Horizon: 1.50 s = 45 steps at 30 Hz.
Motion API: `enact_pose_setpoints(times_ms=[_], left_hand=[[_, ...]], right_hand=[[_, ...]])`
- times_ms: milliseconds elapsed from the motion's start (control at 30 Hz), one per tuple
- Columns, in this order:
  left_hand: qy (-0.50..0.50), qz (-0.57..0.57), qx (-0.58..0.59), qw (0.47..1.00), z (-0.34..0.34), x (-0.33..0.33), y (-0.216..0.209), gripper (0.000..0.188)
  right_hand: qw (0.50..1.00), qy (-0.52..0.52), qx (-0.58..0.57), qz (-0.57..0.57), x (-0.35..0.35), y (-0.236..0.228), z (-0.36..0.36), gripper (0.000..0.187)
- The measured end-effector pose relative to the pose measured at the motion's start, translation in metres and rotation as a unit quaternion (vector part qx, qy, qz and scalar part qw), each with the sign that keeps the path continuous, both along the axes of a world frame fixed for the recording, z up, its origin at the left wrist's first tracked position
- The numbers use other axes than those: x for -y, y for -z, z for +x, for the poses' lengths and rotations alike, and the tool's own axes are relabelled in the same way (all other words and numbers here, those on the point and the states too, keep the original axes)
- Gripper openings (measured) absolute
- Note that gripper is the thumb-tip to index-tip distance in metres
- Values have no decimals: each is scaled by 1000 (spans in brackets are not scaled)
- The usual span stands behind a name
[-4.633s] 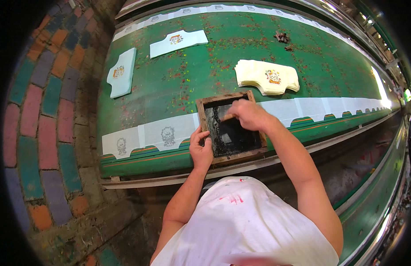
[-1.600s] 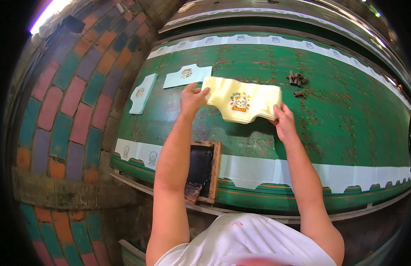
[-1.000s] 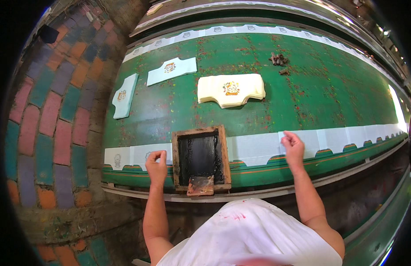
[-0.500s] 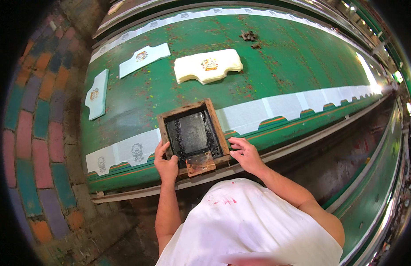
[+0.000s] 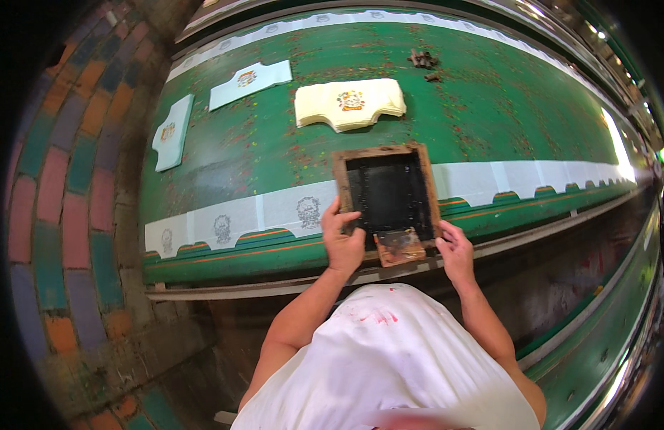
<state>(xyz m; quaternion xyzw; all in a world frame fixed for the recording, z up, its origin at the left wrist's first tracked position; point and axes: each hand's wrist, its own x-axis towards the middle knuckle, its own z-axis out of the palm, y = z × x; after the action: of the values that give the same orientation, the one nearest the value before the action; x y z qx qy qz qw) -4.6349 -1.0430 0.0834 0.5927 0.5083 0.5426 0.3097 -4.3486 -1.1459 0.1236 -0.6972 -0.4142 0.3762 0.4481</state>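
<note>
A wooden screen printing frame (image 5: 432,183) with dark, ink-coated mesh lies over the strip of white fabric pieces (image 5: 489,177) along the table's near edge. My left hand (image 5: 344,240) is closed on the frame's left side, thumb and fingers bent around the wood. At the lower right corner, my right hand (image 5: 456,252) pinches the frame's other side. An ink-stained brown squeegee block (image 5: 400,247) rests against the frame's near end, between my hands. Left of the frame, a dark printed figure (image 5: 308,212) shows on a white piece. Whatever lies beneath the mesh is hidden.
On the green table (image 5: 239,154), a stack of cream shirt-shaped pieces (image 5: 350,105) lies beyond the frame. Pale blue pieces (image 5: 251,82) lie farther left, and small dark cylinders (image 5: 423,60) at the back. A rail (image 5: 275,288) runs along the near edge.
Both hands have shifted the frame rightward along the strip, uncovering another dark print on its left. My right hand has gone from beside the frame to holding it. The view has shifted slightly.
</note>
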Motion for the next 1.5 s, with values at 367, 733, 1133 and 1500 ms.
enact_pose_setpoints(times_ms=[367, 733, 1133, 1500], left_hand=[[-15, -64, 52, 996, 44, 3, 26, 37], [-14, -96, 72, 993, 40, 0, 30, 39], [-24, -133, 74, 988, 38, 0, 29, 38], [-17, -120, 33, 992, 39, 4, 21, 35]], right_hand=[[838, -307, 388, 230, -7, -44, -6, 43], [814, -375, 349, 273, -54, -51, 1, 41], [779, -518, 303, 183, -171, -56, 37, 28], [820, -383, 370, 210, -205, -32, 19, 40]])
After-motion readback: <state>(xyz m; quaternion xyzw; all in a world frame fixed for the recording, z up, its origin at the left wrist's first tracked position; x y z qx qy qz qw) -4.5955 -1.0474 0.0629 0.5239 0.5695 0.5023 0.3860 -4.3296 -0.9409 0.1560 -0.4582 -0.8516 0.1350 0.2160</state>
